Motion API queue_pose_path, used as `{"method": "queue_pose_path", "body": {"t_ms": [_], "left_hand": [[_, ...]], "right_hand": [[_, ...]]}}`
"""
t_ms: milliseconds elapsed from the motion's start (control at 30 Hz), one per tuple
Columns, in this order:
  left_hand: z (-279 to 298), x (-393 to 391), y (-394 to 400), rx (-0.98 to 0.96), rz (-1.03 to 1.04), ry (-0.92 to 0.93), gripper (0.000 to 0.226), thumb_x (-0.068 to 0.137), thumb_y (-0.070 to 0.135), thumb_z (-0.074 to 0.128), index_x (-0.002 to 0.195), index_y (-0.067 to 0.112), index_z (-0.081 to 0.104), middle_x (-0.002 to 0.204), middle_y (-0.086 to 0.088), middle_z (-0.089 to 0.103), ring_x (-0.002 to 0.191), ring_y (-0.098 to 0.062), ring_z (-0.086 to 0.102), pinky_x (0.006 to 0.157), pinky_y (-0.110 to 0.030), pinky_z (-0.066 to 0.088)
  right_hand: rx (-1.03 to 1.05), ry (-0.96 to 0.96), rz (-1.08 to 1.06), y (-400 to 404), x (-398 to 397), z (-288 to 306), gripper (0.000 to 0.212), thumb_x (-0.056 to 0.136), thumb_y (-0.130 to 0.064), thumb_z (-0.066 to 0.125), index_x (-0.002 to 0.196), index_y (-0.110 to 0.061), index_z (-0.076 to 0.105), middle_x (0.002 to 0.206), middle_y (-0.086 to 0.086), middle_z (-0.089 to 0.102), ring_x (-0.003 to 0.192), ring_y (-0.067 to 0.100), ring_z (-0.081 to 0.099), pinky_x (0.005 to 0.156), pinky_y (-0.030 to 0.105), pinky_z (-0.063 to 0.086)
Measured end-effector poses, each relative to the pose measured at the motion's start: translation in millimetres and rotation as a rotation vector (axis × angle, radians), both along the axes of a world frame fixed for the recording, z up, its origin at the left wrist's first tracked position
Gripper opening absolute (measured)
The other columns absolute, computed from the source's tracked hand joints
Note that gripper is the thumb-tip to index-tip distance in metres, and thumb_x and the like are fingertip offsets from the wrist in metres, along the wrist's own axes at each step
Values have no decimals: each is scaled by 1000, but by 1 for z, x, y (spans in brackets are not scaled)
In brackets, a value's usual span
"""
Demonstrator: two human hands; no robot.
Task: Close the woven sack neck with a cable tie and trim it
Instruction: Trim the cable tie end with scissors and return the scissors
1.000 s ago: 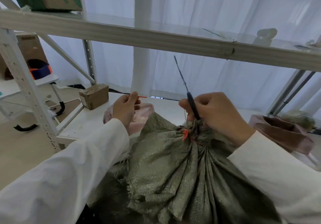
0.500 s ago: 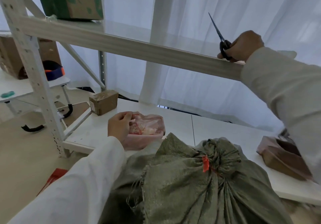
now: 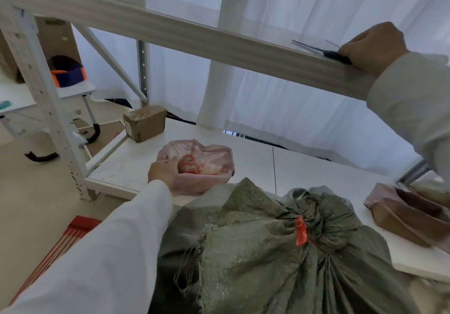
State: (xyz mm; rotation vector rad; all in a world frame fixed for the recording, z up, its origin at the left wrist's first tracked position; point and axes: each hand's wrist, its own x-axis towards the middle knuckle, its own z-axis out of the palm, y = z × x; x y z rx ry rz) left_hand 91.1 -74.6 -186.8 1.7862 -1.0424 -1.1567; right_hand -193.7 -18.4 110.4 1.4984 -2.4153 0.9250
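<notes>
Our green sack (image 3: 280,252) sits near us in the middle, and its neck is bunched tight with a red tie (image 3: 301,233) around it. Our right hand (image 3: 372,48) is up high on the far right, fingers curled around the black scissors (image 3: 333,54) that lie on the shelf (image 3: 194,36). Our left hand (image 3: 163,171) is low on the left, fingers curled on the edge of a pink bag (image 3: 209,167) with red ties inside, on the white table (image 3: 255,157).
</notes>
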Motion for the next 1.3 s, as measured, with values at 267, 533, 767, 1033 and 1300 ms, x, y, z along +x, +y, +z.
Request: {"method": "queue_pose_path", "body": {"t_ms": [267,533,767,1033,1300], "left_hand": [[-27,-19,-58,-156,-146,-65,71,73,65,41,127,20,48,128,-11,55,114,-32,52,97,-51,45],[-56,-14,-64,76,-469,-123,32,84,35,61,109,15,58,109,-13,60,105,-33,56,80,-42,50],[39,-16,-18,-98,-525,-98,17,91,21,53,85,11,65,95,-17,65,84,-25,55,68,-30,43],[119,-40,97,95,-1223,-708,96,61,74,62,140,27,30,133,14,35,126,-17,40,102,-34,35],[54,-45,141,-9,-1307,-935,65,86,47,55,140,17,34,143,-6,42,131,-27,40,111,-34,29]], "right_hand": [[-143,149,39,-12,0,-17,25,82,-26,50,84,-7,66,95,14,67,99,30,59,79,30,41],[-225,128,80,-7,-5,-24,31,84,-27,48,99,-8,68,104,5,68,98,21,59,76,23,38],[-421,-69,167,31,5,-45,26,82,-27,47,97,-19,67,104,0,64,92,11,57,79,20,39],[-31,-336,516,120,27,-135,16,85,-32,62,87,-16,66,83,-2,66,77,11,58,74,26,45],[564,-402,761,180,-7,-173,129,24,-71,77,136,-42,20,130,-19,40,119,-5,42,99,9,33]]}}
